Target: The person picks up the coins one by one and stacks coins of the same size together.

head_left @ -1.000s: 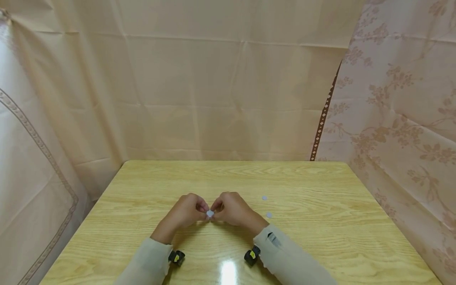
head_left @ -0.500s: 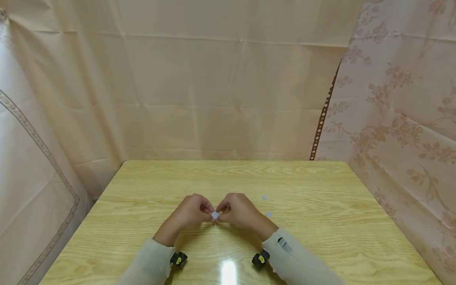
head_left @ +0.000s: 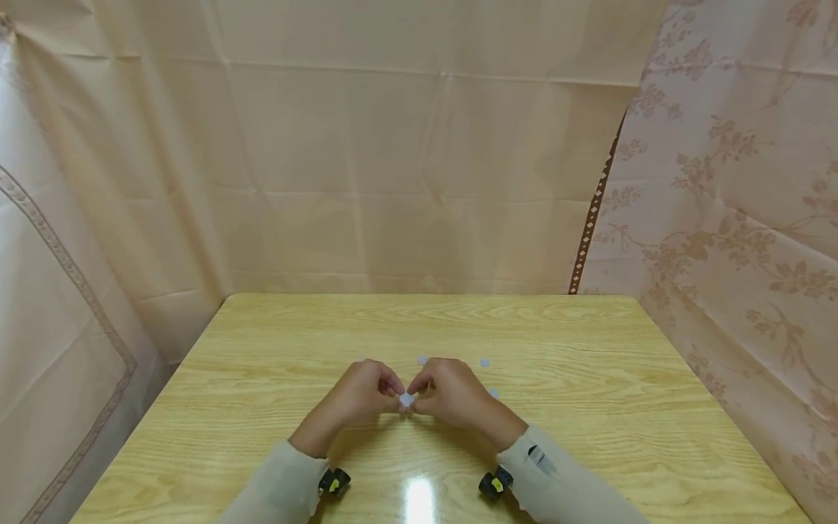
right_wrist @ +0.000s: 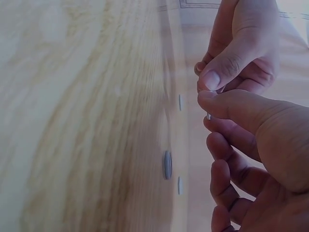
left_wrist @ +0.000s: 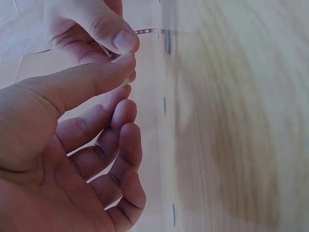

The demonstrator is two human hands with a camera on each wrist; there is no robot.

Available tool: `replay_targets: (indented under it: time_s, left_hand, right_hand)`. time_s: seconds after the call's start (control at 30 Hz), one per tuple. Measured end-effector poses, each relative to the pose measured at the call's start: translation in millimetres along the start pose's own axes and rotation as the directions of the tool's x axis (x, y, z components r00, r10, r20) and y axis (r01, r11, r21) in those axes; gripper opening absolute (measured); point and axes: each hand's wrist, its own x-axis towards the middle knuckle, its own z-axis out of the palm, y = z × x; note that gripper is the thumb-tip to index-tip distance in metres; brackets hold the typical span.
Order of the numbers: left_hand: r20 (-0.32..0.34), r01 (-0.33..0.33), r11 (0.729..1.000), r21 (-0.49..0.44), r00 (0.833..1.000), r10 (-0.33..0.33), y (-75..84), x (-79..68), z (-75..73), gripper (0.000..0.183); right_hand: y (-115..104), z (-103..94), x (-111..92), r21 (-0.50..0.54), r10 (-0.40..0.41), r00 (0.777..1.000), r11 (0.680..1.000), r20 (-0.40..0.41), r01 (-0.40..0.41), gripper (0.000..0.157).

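Note:
Just above the table [head_left: 294, 335], my two hands meet over a small white disc [head_left: 406, 399]. My left hand [head_left: 356, 397] pinches its left side between thumb and index finger. From the right, my right hand [head_left: 455, 393] pinches the opposite side the same way. In the left wrist view the two thumbs nearly touch, and only a pale sliver of the held disc [left_wrist: 126, 82] shows under them. A thin white edge of that disc [right_wrist: 208, 116] also peeks out in the right wrist view. Most of it is covered by fingertips.
Similar white discs lie flat on the table: one farther back [head_left: 484, 362], one beside the right wrist [head_left: 494, 393], one just behind the right hand [head_left: 422, 359]. Another pale disc [head_left: 362, 359] shows partly behind the left hand. A beige curtain [head_left: 406, 182] hangs beyond the table's far edge.
Both hands have shifted together to the right and slightly nearer the body, still pinching the disc. Discs behind them have come into view.

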Motion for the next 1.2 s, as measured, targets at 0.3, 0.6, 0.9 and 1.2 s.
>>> replay_targets:
  time_s: [0.3,0.6,0.9,1.2]
  left_hand:
    - [0.026,0.0,1.0,-0.021,1.0,0.001,3.8,2.7,10.6,0.01]
    - [0.059,0.012,1.0,0.015,0.998,-0.012,8.8,7.3,20.5,0.012]
    - [0.068,0.006,0.996,0.094,0.998,-0.012,14.8,10.8,31.2,0.014]
    - [0.043,0.017,0.988,0.152,0.999,-0.023,20.5,6.9,37.0,0.017]
  right_hand:
    - [8.3,-3.4,-10.4,0.03,-0.029,1.0,0.999,0.001,0.029,0.012]
    - [14.3,-6.0,-18.6,0.053,-0.016,1.0,0.999,0.021,0.015,0.014]
    - [21.0,-6.1,-26.1,0.041,-0.007,1.0,0.999,0.025,0.006,0.013]
    - [24.0,-4.6,-31.6,0.07,0.023,0.999,0.997,0.03,-0.025,0.013]
